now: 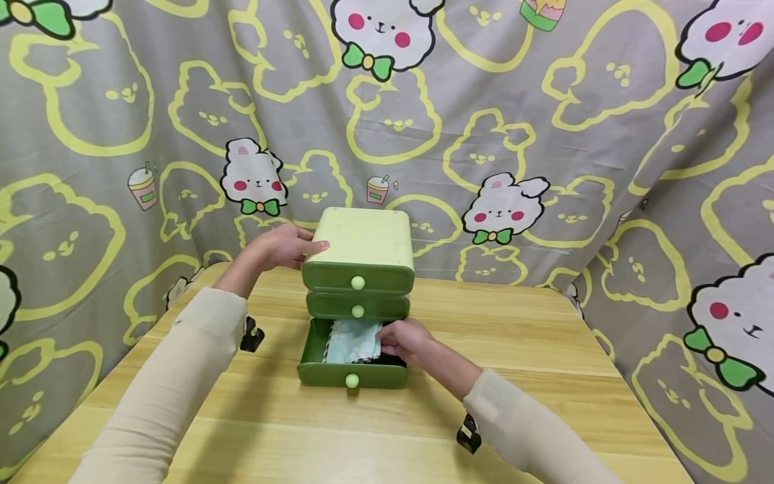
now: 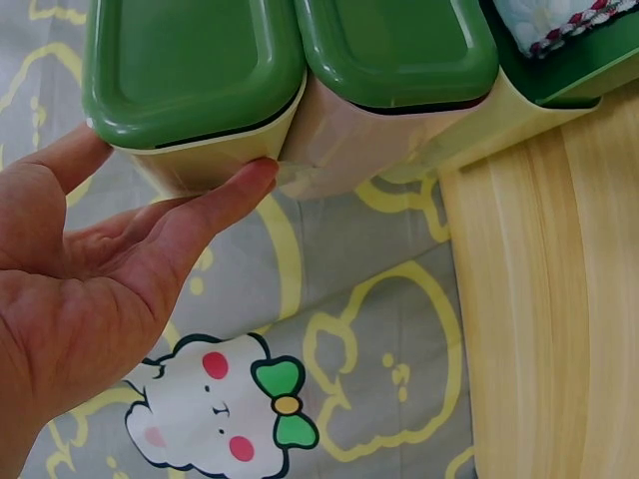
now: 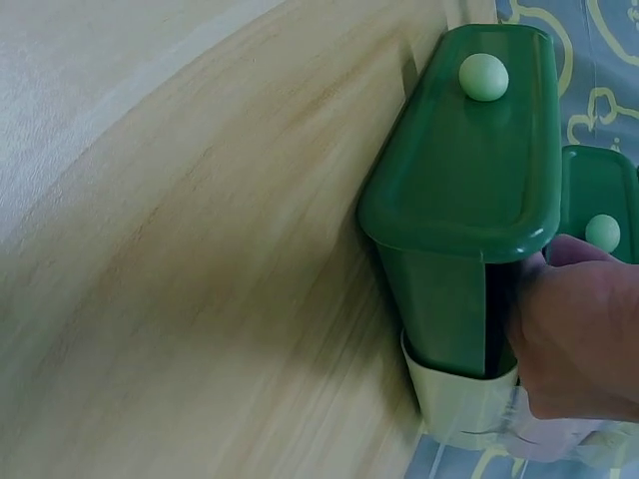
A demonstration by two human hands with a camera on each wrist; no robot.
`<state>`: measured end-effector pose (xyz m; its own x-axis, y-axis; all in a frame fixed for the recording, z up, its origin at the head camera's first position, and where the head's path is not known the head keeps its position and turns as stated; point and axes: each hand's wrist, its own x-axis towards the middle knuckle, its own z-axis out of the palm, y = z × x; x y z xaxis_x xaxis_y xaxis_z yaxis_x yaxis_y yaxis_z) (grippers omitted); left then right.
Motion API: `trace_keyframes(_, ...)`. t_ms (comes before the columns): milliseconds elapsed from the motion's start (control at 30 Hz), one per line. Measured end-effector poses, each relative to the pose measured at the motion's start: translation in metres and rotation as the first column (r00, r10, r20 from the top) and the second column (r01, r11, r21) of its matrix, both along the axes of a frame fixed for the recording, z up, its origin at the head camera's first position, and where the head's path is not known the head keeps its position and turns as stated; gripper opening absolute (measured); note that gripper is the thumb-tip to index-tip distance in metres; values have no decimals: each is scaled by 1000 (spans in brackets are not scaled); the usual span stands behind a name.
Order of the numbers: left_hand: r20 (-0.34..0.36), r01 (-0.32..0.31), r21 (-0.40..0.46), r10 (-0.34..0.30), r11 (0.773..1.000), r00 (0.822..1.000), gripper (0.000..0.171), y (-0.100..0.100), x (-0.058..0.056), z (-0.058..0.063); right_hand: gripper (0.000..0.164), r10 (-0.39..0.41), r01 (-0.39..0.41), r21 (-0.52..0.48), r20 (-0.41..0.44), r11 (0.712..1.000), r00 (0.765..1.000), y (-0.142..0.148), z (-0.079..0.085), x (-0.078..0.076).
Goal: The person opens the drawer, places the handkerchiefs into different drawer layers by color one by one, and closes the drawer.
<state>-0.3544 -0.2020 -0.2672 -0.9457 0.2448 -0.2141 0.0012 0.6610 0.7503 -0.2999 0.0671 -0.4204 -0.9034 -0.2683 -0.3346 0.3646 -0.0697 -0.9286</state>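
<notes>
A small three-drawer storage box (image 1: 364, 235) with a pale yellow-green top and green drawer fronts stands on the table. Its bottom drawer (image 1: 314, 346) is pulled out, while the two above are closed. Inside lies a folded light-blue cloth (image 1: 351, 341) with a patterned dark-and-white edge. My right hand (image 1: 408, 341) reaches into the drawer's right side and pinches the cloth's edge; the fingertips are partly hidden. In the left wrist view, my left hand (image 2: 110, 269) rests on the box's upper left edge, thumb on the top and fairly straight fingers against the side.
The wooden table (image 1: 520, 376) spreads out around the box. A grey curtain (image 1: 399, 101) with yellow outlines and white cartoon animals hangs behind and on both sides. Round pale green knobs (image 1: 352, 381) stick out from the drawer fronts.
</notes>
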Motion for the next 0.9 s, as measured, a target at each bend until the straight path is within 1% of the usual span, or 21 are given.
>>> trace_keyframes(167,-9,4,-2,-4,1000,1000,66,-1,-1,-2,38,83,-83,0,17,997,996,8,6,1)
trace_keyframes(267,-14,0,-8,-1,1000,1000,65,-1,-3,-3,42,135,-135,0,37,991,990,16,14,2)
trace_keyframes(367,-14,-3,-16,3,1000,1000,65,-1,-4,-4,45,170,-170,8,37,985,985,25,23,3)
trace_keyframes(500,-14,-3,-18,3,1000,1000,66,-2,-4,-3,41,206,-206,27,14,978,979,31,35,6)
trace_keyframes(567,-14,-5,-18,5,1000,1000,67,-3,-4,-3,37,248,-247,42,-7,968,969,32,40,9)
trace_keyframes(633,-10,-4,-18,4,1000,1000,67,-2,-4,-3,34,317,-315,54,-32,948,948,31,43,14)
trace_keyframes(733,-3,-11,-21,11,1000,1000,66,-2,-4,-3,32,434,-431,63,-54,900,899,27,44,25)
trace_keyframes(867,-8,-12,-32,12,999,1000,66,-1,-4,-3,35,549,-546,83,-21,834,835,20,38,41)
trace_keyframes(900,-11,-14,-35,14,999,1000,66,-1,-4,-3,36,569,-566,88,-6,820,823,18,35,45)
